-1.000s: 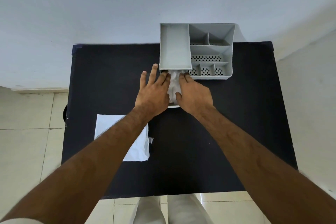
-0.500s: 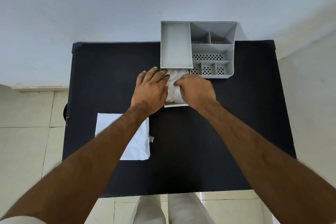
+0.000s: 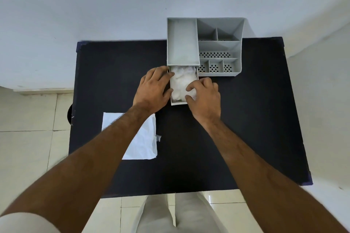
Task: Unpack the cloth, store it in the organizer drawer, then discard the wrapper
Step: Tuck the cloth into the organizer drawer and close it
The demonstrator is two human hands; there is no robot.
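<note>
A grey organizer (image 3: pixel 219 47) stands at the back of the black table (image 3: pixel 246 128). Its drawer (image 3: pixel 178 102) is pulled out toward me. A crumpled white cloth (image 3: pixel 181 82) fills the drawer. My left hand (image 3: pixel 153 89) rests along the drawer's left side, fingertips curled over its wall. My right hand (image 3: pixel 205 95) sits at the drawer's front right corner, fingers pressing on the cloth. A flat white wrapper (image 3: pixel 145 140) lies on the table at the near left, partly under my left forearm.
The organizer has several open compartments, some with perforated floors. A white wall stands right behind the table. Tiled floor shows on the left and in front, and a dark round object (image 3: pixel 69 114) pokes out at the table's left edge.
My hands have drawn back a little and spread apart, uncovering more of the cloth in the drawer. My right hand has shifted to the front right corner.
</note>
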